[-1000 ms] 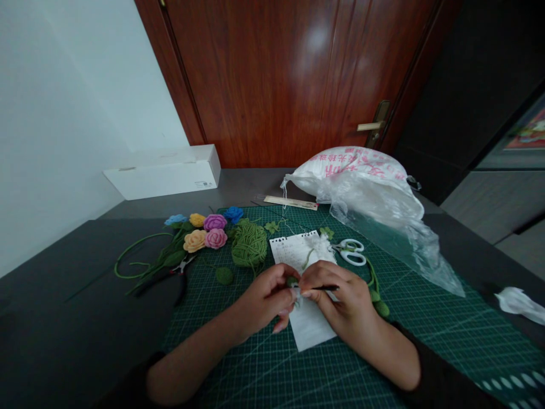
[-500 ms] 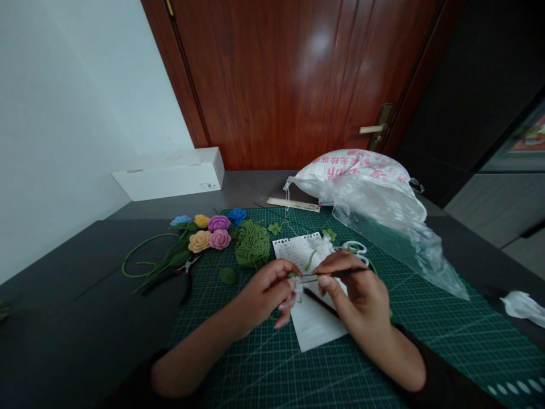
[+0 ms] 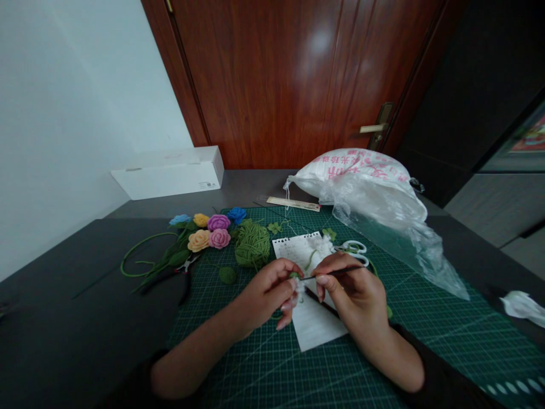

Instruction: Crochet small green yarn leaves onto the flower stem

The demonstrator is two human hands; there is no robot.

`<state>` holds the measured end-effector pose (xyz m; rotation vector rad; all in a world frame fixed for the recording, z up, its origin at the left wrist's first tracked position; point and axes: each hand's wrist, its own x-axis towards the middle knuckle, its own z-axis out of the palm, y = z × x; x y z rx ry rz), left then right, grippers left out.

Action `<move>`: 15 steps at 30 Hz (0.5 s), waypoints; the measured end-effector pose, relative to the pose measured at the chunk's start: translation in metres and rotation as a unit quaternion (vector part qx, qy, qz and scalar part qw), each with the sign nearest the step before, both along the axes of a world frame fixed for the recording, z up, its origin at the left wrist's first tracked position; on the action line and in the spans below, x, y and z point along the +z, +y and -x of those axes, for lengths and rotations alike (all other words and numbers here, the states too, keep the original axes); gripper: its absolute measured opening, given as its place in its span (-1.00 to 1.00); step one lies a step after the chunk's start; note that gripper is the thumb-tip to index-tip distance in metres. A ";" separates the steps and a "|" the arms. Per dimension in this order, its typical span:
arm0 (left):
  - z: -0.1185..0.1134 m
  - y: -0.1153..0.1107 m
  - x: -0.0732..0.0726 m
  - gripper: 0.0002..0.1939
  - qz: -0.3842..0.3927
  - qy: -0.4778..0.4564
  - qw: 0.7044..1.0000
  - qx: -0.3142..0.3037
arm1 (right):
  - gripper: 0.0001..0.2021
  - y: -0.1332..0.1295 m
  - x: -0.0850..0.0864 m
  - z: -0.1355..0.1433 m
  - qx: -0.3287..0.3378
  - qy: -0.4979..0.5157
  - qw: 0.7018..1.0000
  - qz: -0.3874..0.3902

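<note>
My left hand (image 3: 276, 289) is closed, pinching a small white and green crocheted piece (image 3: 300, 288) between thumb and fingers. A loop of green yarn hangs under this hand. My right hand (image 3: 355, 289) grips a thin dark tool (image 3: 340, 272) like a pen, its slim tip meeting the piece at the left fingertips. The fingers hide the exact contact, and I cannot make out the tool's kind. Beneath both hands lies a sheet of notepaper (image 3: 313, 332) with writing, a dark pen-like stick (image 3: 323, 302) across it. White fluff (image 3: 321, 246) rests on its top edge.
A green yarn ball (image 3: 252, 244), crocheted flowers (image 3: 219, 222) and pliers (image 3: 186, 266) lie to the left. White-handled scissors (image 3: 355, 247) and a stuffed plastic bag (image 3: 361, 182) are at the right. A green cutting mat (image 3: 251, 363) covers the table; a white box (image 3: 170, 173) stands behind.
The tool's tip showed as two dark lines before and now shows as one. My right hand has shifted slightly left, toward the piece. My left hand keeps its hold.
</note>
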<state>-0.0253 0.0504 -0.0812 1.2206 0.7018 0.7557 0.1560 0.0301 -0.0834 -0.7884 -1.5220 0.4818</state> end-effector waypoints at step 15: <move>0.001 -0.002 -0.005 -0.76 -0.016 0.009 1.000 -0.008 | -0.78 0.005 -0.006 -0.004 0.087 -0.121 0.983 -0.107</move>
